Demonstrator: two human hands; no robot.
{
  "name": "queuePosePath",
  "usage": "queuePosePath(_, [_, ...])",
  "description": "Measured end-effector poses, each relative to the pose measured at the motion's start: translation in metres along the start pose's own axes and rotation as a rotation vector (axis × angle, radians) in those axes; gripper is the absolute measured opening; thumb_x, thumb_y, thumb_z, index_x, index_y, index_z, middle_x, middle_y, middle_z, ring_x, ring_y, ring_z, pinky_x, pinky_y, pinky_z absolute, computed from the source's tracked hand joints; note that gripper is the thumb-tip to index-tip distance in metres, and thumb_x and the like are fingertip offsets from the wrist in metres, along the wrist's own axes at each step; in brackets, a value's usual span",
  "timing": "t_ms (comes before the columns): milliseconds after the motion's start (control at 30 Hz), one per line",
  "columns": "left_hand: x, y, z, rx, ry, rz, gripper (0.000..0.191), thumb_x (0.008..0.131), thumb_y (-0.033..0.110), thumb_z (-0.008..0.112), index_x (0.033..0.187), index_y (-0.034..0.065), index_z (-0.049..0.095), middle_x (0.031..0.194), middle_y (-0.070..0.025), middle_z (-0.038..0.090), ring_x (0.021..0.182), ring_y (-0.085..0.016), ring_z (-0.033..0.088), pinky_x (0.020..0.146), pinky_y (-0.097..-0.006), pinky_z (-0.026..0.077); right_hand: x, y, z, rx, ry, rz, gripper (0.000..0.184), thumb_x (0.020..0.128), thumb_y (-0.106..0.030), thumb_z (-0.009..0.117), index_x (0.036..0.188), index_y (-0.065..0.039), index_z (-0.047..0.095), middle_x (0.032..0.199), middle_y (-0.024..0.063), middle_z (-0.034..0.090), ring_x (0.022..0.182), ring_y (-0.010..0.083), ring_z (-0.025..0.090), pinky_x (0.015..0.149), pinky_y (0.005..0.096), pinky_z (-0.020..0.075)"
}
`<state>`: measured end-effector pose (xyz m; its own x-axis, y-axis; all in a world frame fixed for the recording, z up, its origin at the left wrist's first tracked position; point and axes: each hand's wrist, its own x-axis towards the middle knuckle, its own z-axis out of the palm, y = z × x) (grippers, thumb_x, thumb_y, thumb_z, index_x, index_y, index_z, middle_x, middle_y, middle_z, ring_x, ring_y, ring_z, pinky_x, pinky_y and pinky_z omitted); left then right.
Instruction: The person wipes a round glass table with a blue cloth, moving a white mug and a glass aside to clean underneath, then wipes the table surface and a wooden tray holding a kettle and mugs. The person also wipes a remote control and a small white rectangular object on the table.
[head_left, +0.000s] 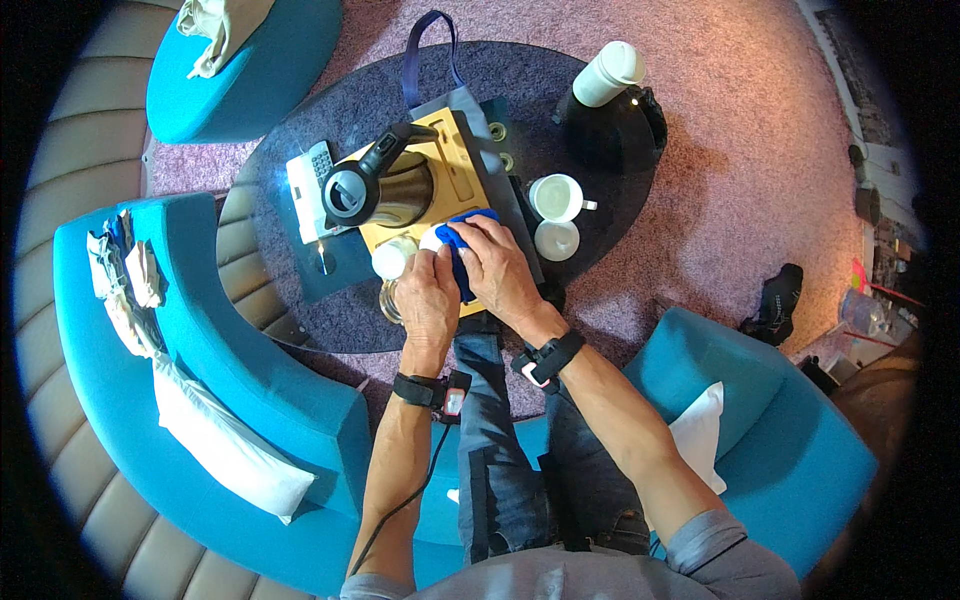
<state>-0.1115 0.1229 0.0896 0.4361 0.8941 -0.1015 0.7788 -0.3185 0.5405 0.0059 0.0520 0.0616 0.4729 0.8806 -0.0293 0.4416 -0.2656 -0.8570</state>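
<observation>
My right hand (495, 266) presses a blue cloth (463, 274) against a small white object (430, 239), probably a cup. My left hand (429, 296) has its fingers curled at the near side of that object, which they partly hide. Both hands are over the near end of a yellow wooden tray (459, 184). On the tray, an electric kettle (405, 191) with a black handle and lid stands just beyond them. A white cup (391, 259) is close to the left fingers, and a clear glass item (388, 301) lies partly behind the left hand.
The tray rests on a dark oval glass table (337, 322). At its right are a white mug (556, 197), a round white lid or dish (557, 241) and a white canister (609, 73). A white telephone (304, 196) sits left; a bag's strap (410, 71) extends behind. Turquoise sofa sections (247, 360) curve around.
</observation>
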Motion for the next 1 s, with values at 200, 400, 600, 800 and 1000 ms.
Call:
queuePosePath(200, [0.000, -0.001, 0.003, 0.127, 0.002, 0.066, 0.029, 0.109, 0.024, 0.063, 0.091, 0.0020, 0.065, 0.090, -0.0221, 0.069, 0.076, -0.046, 0.070, 0.065, -0.0554, 0.054, 0.001, 0.000, -0.006, 0.038, -0.040, 0.022, 0.040, 0.102, -0.008, 0.068, 0.142, -0.006, 0.066, 0.135, 0.0178, 0.064, 0.123, 0.0414, 0.063, 0.107, 0.0504, 0.0538])
queuePosePath(400, [-0.002, 0.000, 0.003, 0.173, -0.012, 0.089, 0.022, 0.108, 0.021, 0.065, 0.096, 0.0026, 0.063, 0.092, -0.0212, 0.067, 0.076, -0.046, 0.069, 0.065, -0.0548, 0.055, -0.004, -0.003, -0.010, 0.010, -0.017, -0.004, 0.044, 0.097, -0.002, 0.072, 0.140, -0.006, 0.066, 0.138, 0.0189, 0.061, 0.124, 0.0431, 0.062, 0.106, 0.0514, 0.0546])
queuePosePath(600, [-0.002, 0.002, 0.000, 0.209, -0.058, 0.083, 0.016, 0.106, 0.016, 0.066, 0.099, 0.0021, 0.063, 0.096, -0.0212, 0.067, 0.079, -0.046, 0.070, 0.067, -0.0554, 0.057, 0.006, -0.008, -0.010, -0.068, -0.055, -0.115, 0.042, 0.092, 0.003, 0.074, 0.133, -0.005, 0.068, 0.140, 0.0205, 0.058, 0.125, 0.0460, 0.060, 0.107, 0.0524, 0.0548])
queuePosePath(800, [-0.001, 0.003, -0.003, 0.205, -0.086, 0.122, 0.010, 0.103, 0.012, 0.067, 0.103, 0.0016, 0.064, 0.100, -0.0210, 0.067, 0.081, -0.045, 0.071, 0.068, -0.0552, 0.057, 0.015, -0.008, -0.015, -0.080, -0.098, -0.148, 0.045, 0.092, 0.005, 0.072, 0.135, -0.005, 0.068, 0.140, 0.0209, 0.060, 0.130, 0.0455, 0.059, 0.109, 0.0515, 0.0561])
queuePosePath(1000, [-0.004, 0.001, -0.008, 0.069, -0.029, 0.080, 0.015, 0.103, 0.016, 0.071, 0.104, 0.0008, 0.069, 0.093, -0.0202, 0.071, 0.079, -0.044, 0.072, 0.068, -0.0535, 0.056, 0.011, -0.010, -0.017, -0.066, -0.105, -0.065, 0.042, 0.094, 0.001, 0.071, 0.136, -0.004, 0.068, 0.138, 0.0214, 0.060, 0.128, 0.0447, 0.061, 0.108, 0.0495, 0.0580])
